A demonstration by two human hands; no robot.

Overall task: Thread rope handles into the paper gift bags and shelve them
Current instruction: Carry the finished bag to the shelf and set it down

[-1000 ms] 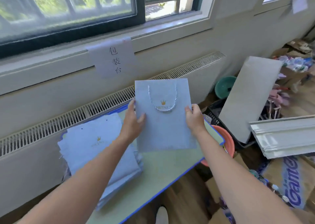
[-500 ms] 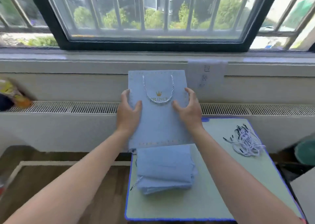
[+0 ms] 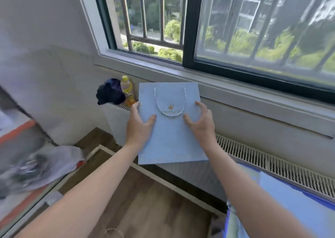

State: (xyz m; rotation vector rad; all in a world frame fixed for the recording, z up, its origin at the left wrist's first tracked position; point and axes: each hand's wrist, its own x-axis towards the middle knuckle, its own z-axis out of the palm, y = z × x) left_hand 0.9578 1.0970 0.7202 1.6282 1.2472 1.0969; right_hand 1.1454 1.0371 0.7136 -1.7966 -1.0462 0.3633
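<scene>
reaching forward from the bottom corners of the frame, both our bare forearms ran up toward the middle, where they met a flat pale blue paper gift bag (image 3: 172, 129). we held it upright and facing us in mid-air at the centre of the frame, in front of the grey sill (image 3: 253, 92) under the window (image 3: 235, 29) that filled the upper right.

our left hand (image 3: 139, 127) gripped the bag's left edge: the thumb lay across the front face, pointing toward the middle, and the fingers wrapped behind the paper, where we could not see them. our right hand (image 3: 201, 123) took the right edge in the same way, thumb pressed on the front, index finger arched over the edge, the other fingers curled behind. so each hand pinched the bag between thumb and fingers, and the bag sat between the two, just above the wrists.

a silver twisted rope handle (image 3: 170, 103) hung in a loop on the upper front of the bag, between our thumbs and touching neither, over a small gold crown and gold lettering.

just left of the bag's top corner a yellow bottle (image 3: 127, 91) stood beside a dark bundle (image 3: 108, 92) on the slatted radiator cover (image 3: 272, 161), which ran off to the lower right. a blue-edged surface (image 3: 290, 198), blurred, showed at the lower right, with wooden floor (image 3: 145, 201) below.
</scene>
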